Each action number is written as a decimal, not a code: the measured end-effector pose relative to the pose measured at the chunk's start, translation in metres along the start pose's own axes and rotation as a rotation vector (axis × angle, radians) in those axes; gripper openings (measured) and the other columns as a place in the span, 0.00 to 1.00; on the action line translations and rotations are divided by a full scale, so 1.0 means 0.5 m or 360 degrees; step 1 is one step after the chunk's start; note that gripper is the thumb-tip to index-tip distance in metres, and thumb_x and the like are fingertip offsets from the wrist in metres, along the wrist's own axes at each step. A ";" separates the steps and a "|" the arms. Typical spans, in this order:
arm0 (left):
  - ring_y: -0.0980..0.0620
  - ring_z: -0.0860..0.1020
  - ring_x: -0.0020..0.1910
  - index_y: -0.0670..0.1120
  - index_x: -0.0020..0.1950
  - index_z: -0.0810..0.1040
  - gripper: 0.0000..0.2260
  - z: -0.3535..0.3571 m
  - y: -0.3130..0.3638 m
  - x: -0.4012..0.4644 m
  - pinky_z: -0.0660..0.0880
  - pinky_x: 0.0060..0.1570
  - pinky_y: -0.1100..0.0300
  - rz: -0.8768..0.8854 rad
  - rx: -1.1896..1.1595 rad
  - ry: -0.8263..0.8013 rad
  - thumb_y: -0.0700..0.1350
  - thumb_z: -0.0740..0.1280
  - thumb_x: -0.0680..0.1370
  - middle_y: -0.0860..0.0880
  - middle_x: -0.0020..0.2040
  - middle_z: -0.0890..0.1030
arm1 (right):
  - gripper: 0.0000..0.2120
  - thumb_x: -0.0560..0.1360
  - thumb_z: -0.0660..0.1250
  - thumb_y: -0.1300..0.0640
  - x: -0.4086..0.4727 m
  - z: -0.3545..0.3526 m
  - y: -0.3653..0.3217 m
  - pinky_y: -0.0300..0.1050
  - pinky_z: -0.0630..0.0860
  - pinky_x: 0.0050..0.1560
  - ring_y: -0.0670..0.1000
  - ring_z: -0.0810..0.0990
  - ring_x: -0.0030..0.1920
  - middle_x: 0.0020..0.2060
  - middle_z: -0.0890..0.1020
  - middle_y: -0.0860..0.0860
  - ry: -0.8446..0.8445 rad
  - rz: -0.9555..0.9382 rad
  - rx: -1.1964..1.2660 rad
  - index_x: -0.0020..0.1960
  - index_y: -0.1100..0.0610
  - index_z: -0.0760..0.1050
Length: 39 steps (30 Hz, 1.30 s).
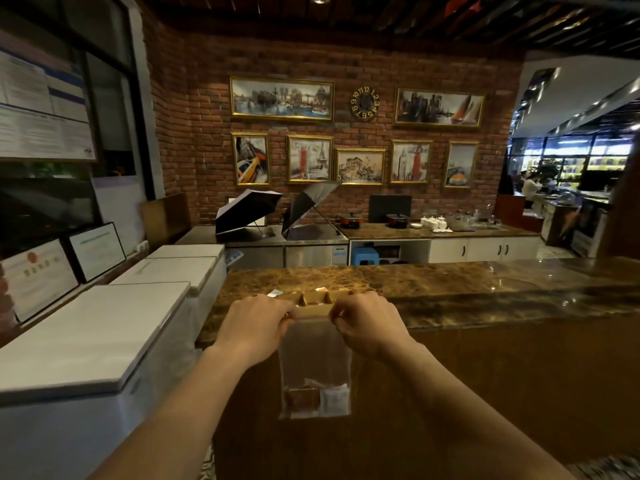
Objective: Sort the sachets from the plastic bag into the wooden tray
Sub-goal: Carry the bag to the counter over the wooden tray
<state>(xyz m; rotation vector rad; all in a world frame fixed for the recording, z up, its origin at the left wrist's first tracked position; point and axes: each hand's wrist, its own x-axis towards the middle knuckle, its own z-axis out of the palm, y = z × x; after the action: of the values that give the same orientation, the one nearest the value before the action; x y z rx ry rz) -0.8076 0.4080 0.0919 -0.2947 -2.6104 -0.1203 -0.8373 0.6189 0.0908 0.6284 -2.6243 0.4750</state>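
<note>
A clear plastic bag (313,355) hangs in front of the counter, held by its top edge. My left hand (254,327) pinches the top left corner and my right hand (369,325) pinches the top right corner. At the bag's bottom lie a brown sachet (302,400) and a white sachet (333,398). Just behind my hands, on the marble counter (450,282), sits the wooden tray (313,309) with divided compartments; a few sachets (322,289) show in it, mostly hidden by my fingers.
White chest freezers (104,327) stand to the left of the counter. Framed certificates (65,265) lean at the far left. Behind are steel units with open umbrellas (277,209), a back counter with pots and cups, and a brick wall with pictures.
</note>
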 end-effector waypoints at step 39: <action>0.60 0.80 0.45 0.58 0.48 0.82 0.04 0.536 -0.234 0.794 0.81 0.47 0.54 -0.0193 -0.0321 -0.0052 0.49 0.72 0.76 0.59 0.44 0.84 | 0.07 0.77 0.67 0.54 0.774 0.322 0.488 0.43 0.78 0.44 0.44 0.80 0.44 0.44 0.83 0.43 -0.0219 -0.0011 0.0059 0.51 0.44 0.81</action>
<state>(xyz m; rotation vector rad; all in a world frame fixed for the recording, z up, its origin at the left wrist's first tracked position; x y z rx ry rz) -1.2992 0.4054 0.0524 -0.2095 -2.6513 -0.4259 -1.3218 0.6215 0.0702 0.7048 -2.7471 0.4954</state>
